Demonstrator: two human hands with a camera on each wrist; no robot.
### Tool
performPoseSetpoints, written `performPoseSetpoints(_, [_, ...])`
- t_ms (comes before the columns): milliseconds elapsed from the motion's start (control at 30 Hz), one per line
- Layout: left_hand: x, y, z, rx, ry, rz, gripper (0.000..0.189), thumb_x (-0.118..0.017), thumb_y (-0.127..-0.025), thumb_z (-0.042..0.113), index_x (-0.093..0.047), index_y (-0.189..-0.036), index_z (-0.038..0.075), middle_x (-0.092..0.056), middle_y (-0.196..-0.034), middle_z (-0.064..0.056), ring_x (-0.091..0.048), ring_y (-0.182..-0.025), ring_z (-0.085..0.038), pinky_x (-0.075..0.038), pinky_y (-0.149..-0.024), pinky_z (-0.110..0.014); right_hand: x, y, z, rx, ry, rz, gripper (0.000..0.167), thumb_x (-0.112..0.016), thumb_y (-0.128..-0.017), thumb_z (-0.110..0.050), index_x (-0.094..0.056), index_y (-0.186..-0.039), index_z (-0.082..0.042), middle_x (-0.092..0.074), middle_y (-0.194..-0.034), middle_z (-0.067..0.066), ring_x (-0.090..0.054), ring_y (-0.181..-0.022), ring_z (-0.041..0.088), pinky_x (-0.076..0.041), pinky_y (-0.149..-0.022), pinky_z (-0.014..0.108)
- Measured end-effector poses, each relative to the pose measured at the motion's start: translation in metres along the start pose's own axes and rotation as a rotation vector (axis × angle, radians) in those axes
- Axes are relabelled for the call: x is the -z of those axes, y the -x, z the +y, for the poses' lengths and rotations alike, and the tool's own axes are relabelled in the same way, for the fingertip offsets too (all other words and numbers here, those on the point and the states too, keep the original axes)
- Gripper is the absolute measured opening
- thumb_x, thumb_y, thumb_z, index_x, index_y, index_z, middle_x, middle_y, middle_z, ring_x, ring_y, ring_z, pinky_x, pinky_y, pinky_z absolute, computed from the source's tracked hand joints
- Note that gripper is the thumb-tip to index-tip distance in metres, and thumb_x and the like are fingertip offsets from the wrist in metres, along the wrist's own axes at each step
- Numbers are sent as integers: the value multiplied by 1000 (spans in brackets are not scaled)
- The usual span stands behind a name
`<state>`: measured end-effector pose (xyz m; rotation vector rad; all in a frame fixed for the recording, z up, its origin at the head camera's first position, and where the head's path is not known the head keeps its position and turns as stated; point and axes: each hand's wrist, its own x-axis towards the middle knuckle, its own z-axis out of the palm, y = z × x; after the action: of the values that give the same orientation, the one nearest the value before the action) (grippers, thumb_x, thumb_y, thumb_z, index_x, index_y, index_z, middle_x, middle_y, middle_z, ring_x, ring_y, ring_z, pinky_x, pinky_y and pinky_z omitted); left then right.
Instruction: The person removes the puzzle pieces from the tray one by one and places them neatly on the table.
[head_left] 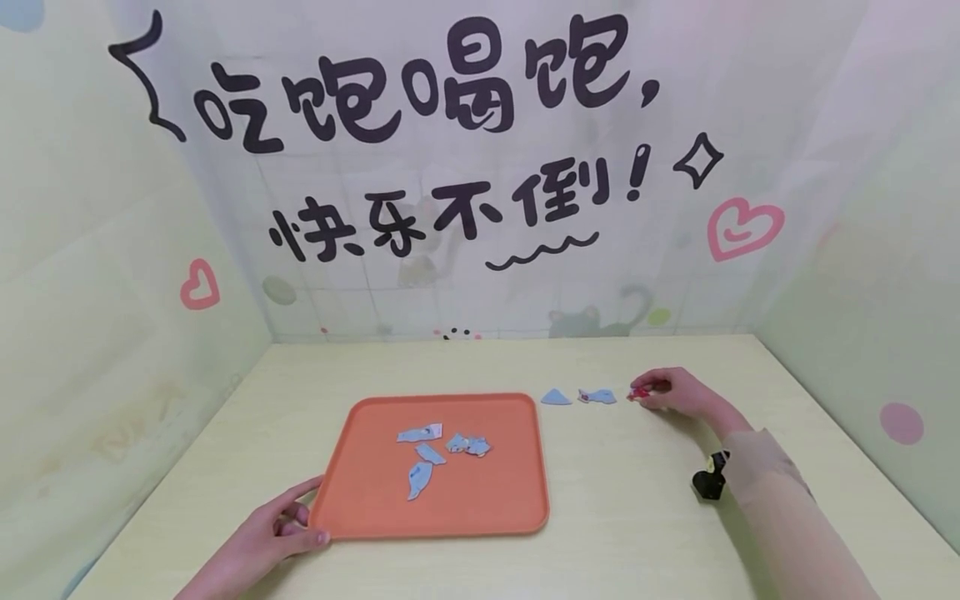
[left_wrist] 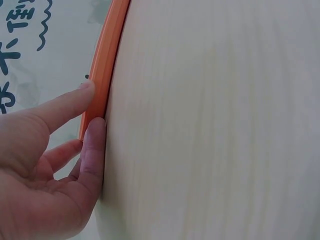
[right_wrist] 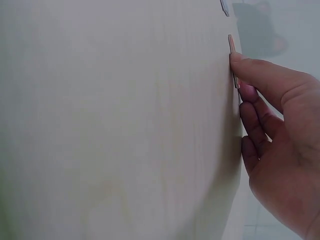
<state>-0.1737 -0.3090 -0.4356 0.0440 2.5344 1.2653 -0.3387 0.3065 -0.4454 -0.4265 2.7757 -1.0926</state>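
My left hand [head_left: 262, 533] grips the near left corner of an orange tray [head_left: 487, 496]. In the left wrist view the thumb and fingers bear on the tray's rim [left_wrist: 107, 60]. Several flat, light blue puzzle pieces [head_left: 420, 481] lie in the tray, some bunched together. Beyond the tray's far right corner, a triangular piece [head_left: 556, 398] and a longer piece [head_left: 600, 397] lie in a row on the table. At that row's right end, my right hand [head_left: 682, 396] pinches a red-marked puzzle piece [head_left: 636, 395], low at the tabletop. Fingers partly cover it.
The pale wooden table [head_left: 615, 517] is closed in by printed cloth walls at the back [head_left: 420, 308] and both sides. A black device [head_left: 708, 479] sits at the right wrist, beside the sleeve [head_left: 772, 483].
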Motion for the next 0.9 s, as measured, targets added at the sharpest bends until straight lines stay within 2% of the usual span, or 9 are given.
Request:
performPoseSetpoints(367, [-1, 0, 1, 8, -30, 34, 84, -77, -86, 24, -31, -153, 3, -57, -100, -7, -49, -76, -8, -40, -68, -22, 2, -2, -2, 2, 10, -8, 37, -71, -90, -13, -65, -123, 2, -66, -112, 16, -53, -95, 19, -45, -81, 20])
performPoseSetpoints(633, [-1, 2, 3, 7, -22, 33, 84, -76, -87, 23, -30, -153, 2, -56, -101, -6, -48, -75, -7, -40, -67, -21, 3, -3, -4, 13, 27, -37, 40, -73, -88, -14, -62, -122, 3, -64, -113, 16, -53, -99, 21, -43, -85, 22])
performPoseSetpoints(767, [-1, 2, 3, 8, 0, 31, 84, -76, -86, 23, -30, -153, 2, -56, -101, -7, -47, -75, -7, -40, -66, -21, 5, -4, -8, 13, 50, -51, 44, -76, -85, -16, -61, -122, 4, -64, -115, 18, -54, -102, 23, -44, -90, 29])
performPoseSetpoints(900, [-1, 3, 1, -5, 15, 21, 85, -76, -86, 23, -28, -154, 0, -56, -101, -8, -47, -75, -7, -40, -65, -22, 6, -7, -18, 0, 108, -57, 49, -76, -85, -19, -60, -124, 5, -62, -122, 22, -56, -110, 32, -44, -99, 45])
